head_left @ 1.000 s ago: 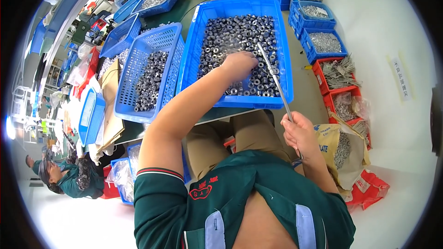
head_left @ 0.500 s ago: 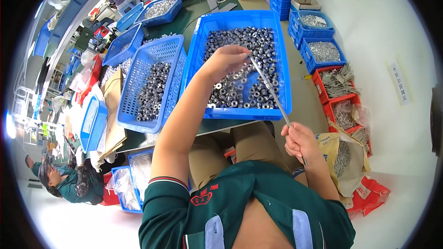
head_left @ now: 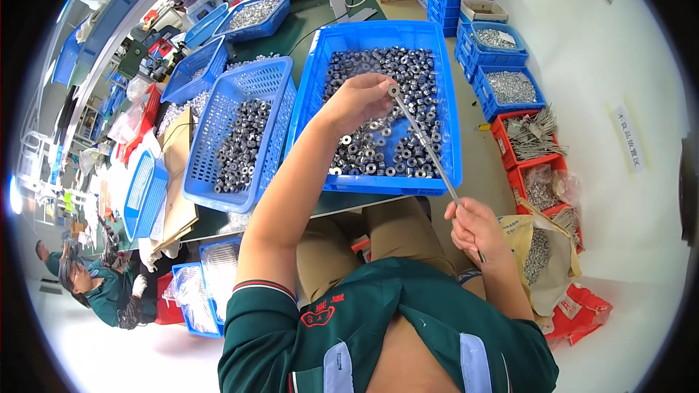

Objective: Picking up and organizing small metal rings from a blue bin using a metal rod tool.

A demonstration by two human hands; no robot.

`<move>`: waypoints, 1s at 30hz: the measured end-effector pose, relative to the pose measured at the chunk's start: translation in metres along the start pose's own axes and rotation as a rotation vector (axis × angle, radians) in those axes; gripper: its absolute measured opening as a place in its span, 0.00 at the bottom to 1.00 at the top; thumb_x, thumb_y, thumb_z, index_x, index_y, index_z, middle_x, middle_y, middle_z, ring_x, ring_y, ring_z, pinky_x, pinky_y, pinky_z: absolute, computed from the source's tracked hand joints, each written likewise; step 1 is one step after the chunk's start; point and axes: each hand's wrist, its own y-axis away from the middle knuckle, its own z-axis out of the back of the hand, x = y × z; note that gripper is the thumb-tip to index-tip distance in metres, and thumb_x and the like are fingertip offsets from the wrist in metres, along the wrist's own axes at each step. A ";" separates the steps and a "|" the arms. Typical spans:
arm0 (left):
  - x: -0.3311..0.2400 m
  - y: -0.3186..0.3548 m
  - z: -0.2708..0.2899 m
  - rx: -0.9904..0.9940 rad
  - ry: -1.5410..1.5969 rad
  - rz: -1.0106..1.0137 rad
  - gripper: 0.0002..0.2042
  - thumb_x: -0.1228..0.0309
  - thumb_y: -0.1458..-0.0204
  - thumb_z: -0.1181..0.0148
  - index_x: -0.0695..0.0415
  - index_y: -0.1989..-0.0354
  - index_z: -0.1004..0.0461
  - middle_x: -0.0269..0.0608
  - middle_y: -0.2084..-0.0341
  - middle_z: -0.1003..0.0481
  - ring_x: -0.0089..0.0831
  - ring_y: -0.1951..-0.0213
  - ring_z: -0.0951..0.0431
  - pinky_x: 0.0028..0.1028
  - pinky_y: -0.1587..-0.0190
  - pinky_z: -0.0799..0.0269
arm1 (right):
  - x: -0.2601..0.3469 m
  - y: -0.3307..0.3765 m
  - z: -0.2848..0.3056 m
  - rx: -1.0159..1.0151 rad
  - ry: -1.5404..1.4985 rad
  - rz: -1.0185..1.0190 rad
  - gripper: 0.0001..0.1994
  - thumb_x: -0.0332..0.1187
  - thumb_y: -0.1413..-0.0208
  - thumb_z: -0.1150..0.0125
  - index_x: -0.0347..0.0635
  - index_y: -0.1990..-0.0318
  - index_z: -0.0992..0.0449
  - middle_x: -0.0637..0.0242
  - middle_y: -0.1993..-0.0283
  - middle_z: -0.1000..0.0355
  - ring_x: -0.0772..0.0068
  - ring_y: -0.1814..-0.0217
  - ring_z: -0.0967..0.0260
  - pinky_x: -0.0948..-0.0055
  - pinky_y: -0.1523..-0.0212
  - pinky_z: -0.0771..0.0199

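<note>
My left hand [head_left: 362, 102] reaches over the blue tray [head_left: 451, 171], its thumb and fingers pinched on a small metal ring [head_left: 394, 90] with a dark hole facing up. A thin metal rod [head_left: 440, 167] runs slantwise from beside that ring down to my right hand [head_left: 475, 229], whose fingers wrap its lower end. The rod's upper tip meets or lies right by the ring; I cannot tell if it goes inside. Partway along, the rod has a thicker section. Many similar dark and silver rings [head_left: 353, 159] lie loose in the tray below my left hand.
Left of the tray, a perforated blue basket [head_left: 279, 131] holds more rings. Beyond stand other filled blue baskets [head_left: 266, 18]. At right are stacked blue bins [head_left: 510, 87], red bins [head_left: 502, 131] with rods, and an open sack [head_left: 520, 236]. A co-worker [head_left: 109, 287] is at far left.
The ring at my left fingertips has turned, so its hole now shows. My right hand keeps its grip on the rod, almost unmoved. The co-worker at left has shifted, a gloved hand now showing.
</note>
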 end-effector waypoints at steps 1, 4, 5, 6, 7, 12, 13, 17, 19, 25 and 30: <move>-0.003 0.002 -0.003 0.023 0.020 0.002 0.08 0.70 0.43 0.48 0.61 0.61 0.29 0.35 0.68 0.28 0.18 0.72 0.33 0.18 0.69 0.34 | 0.000 0.000 0.000 -0.001 0.001 0.001 0.11 0.35 0.38 0.55 0.35 0.63 0.33 0.75 0.87 0.47 0.87 0.90 0.56 0.86 0.88 0.55; -0.002 0.001 0.002 -0.003 0.021 -0.042 0.07 0.71 0.43 0.48 0.61 0.62 0.30 0.38 0.66 0.26 0.19 0.73 0.32 0.18 0.69 0.33 | -0.001 0.000 0.001 0.003 0.017 0.009 0.11 0.35 0.38 0.55 0.35 0.63 0.33 0.75 0.87 0.48 0.87 0.90 0.56 0.86 0.89 0.55; -0.001 -0.001 0.004 -0.046 0.003 -0.083 0.06 0.71 0.44 0.48 0.60 0.62 0.30 0.39 0.66 0.26 0.19 0.73 0.32 0.18 0.69 0.32 | -0.001 -0.001 0.001 0.008 0.028 0.012 0.10 0.34 0.38 0.54 0.35 0.63 0.33 0.75 0.87 0.48 0.88 0.90 0.55 0.86 0.89 0.55; 0.001 -0.002 0.006 -0.046 0.003 -0.084 0.06 0.71 0.44 0.48 0.60 0.62 0.30 0.39 0.66 0.26 0.19 0.73 0.32 0.18 0.69 0.32 | -0.001 -0.001 0.002 0.014 0.039 0.014 0.10 0.34 0.38 0.54 0.35 0.63 0.32 0.75 0.87 0.48 0.88 0.90 0.55 0.86 0.89 0.54; 0.003 -0.003 0.007 -0.050 -0.025 -0.082 0.06 0.71 0.44 0.47 0.60 0.62 0.30 0.38 0.66 0.26 0.19 0.73 0.32 0.18 0.69 0.33 | -0.002 -0.001 0.002 0.014 0.040 0.015 0.10 0.34 0.38 0.54 0.35 0.63 0.32 0.75 0.87 0.48 0.88 0.90 0.55 0.86 0.89 0.54; 0.003 0.000 0.003 0.006 -0.127 -0.057 0.10 0.69 0.47 0.44 0.61 0.60 0.29 0.34 0.69 0.28 0.19 0.70 0.30 0.20 0.63 0.32 | -0.001 0.001 -0.001 -0.013 0.058 0.013 0.10 0.33 0.38 0.55 0.34 0.64 0.34 0.75 0.88 0.48 0.87 0.90 0.56 0.86 0.88 0.56; 0.003 0.001 0.004 0.010 -0.199 -0.048 0.10 0.69 0.47 0.43 0.61 0.60 0.28 0.33 0.70 0.28 0.20 0.70 0.30 0.20 0.63 0.32 | -0.002 0.000 -0.001 -0.014 0.056 0.011 0.10 0.33 0.38 0.55 0.34 0.64 0.34 0.75 0.88 0.48 0.87 0.90 0.56 0.86 0.88 0.56; 0.002 0.009 -0.014 0.124 -0.400 0.000 0.18 0.69 0.49 0.41 0.63 0.52 0.32 0.37 0.70 0.27 0.23 0.69 0.27 0.22 0.64 0.31 | -0.004 -0.004 -0.003 -0.015 0.079 0.017 0.10 0.34 0.38 0.55 0.35 0.63 0.33 0.77 0.86 0.48 0.89 0.89 0.55 0.87 0.89 0.54; 0.003 0.010 -0.025 0.198 -0.388 0.023 0.32 0.71 0.52 0.38 0.62 0.40 0.46 0.40 0.71 0.25 0.27 0.71 0.24 0.24 0.65 0.28 | -0.003 -0.005 -0.006 -0.036 0.098 0.035 0.10 0.34 0.38 0.54 0.35 0.64 0.33 0.77 0.86 0.47 0.89 0.89 0.55 0.87 0.89 0.54; -0.005 0.011 -0.008 0.225 -0.433 0.219 0.29 0.69 0.52 0.39 0.61 0.41 0.42 0.41 0.69 0.23 0.31 0.66 0.21 0.24 0.67 0.27 | -0.006 -0.006 -0.003 -0.021 0.060 0.057 0.09 0.33 0.38 0.54 0.35 0.64 0.33 0.77 0.85 0.47 0.90 0.88 0.54 0.87 0.89 0.53; 0.032 -0.003 0.025 0.130 -1.636 0.006 0.11 0.65 0.60 0.36 0.51 0.67 0.21 0.39 0.71 0.22 0.38 0.67 0.23 0.36 0.65 0.29 | -0.008 -0.007 -0.006 -0.005 0.060 0.064 0.09 0.33 0.38 0.53 0.35 0.64 0.33 0.78 0.86 0.47 0.90 0.88 0.54 0.88 0.89 0.53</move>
